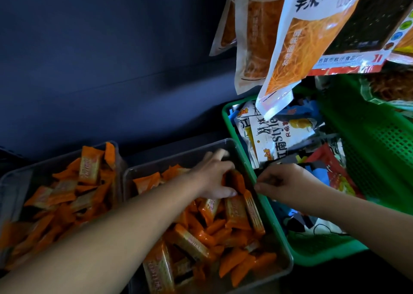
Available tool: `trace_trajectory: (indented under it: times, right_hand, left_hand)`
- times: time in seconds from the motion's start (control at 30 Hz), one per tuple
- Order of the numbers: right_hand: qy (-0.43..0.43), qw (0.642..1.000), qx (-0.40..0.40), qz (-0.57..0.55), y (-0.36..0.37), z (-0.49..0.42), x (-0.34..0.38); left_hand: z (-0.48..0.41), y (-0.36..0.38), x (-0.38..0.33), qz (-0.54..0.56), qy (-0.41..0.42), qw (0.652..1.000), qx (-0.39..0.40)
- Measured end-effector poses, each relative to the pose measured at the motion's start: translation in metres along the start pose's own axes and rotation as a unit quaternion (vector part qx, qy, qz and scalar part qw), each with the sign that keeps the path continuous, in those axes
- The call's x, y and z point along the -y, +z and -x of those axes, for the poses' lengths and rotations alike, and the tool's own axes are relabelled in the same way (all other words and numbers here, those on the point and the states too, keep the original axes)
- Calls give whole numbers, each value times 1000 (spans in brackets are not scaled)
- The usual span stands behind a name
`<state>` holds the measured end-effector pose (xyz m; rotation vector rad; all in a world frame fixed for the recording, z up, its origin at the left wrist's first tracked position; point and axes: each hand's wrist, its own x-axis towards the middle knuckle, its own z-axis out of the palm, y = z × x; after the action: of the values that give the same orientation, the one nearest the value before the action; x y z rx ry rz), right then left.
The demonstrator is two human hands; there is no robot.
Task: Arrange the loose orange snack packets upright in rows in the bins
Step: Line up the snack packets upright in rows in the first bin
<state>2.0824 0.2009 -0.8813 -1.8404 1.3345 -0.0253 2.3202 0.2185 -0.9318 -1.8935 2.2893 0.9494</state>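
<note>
Two clear plastic bins sit side by side, both holding several orange snack packets. In the middle bin (pixel 288 262) the packets (pixel 237 213) lie in a loose heap, some leaning on edge along the right wall. My left hand (pixel 214 177) reaches into the far right part of this bin and grips a few orange packets (pixel 237 179) standing on edge. My right hand (pixel 281 182) hovers at the bin's right rim, fingers curled in a pinch; whether it holds anything is unclear. The left bin (pixel 13 182) holds more jumbled packets (pixel 67 195).
A green plastic basket (pixel 380 150) of mixed snack bags stands right of the middle bin, touching it. Large white-and-orange bags (pixel 290 47) hang overhead at the upper right. A dark wall runs behind the bins.
</note>
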Motion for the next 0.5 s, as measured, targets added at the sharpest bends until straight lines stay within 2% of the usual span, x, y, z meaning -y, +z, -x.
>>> trace_trajectory:
  times: [0.13,0.27,0.37,0.43,0.5]
  right_hand:
    - [13,999,2,-32,7,1,-6]
    - [22,999,1,-43,15,1,-11]
    - [6,1000,-11,0,11,3,-8]
    - [-17,999,-11,41,9,8,0]
    - [-34,994,43,99,10,17,12]
  left_hand:
    - [-3,13,3,2,56,998,-18]
    - [-9,9,2,-110,46,993,18]
    - [-12,6,-4,-153,28,987,48]
    - [-12,2,-2,-153,34,987,35]
    - [-5,-7,3,-109,49,993,6]
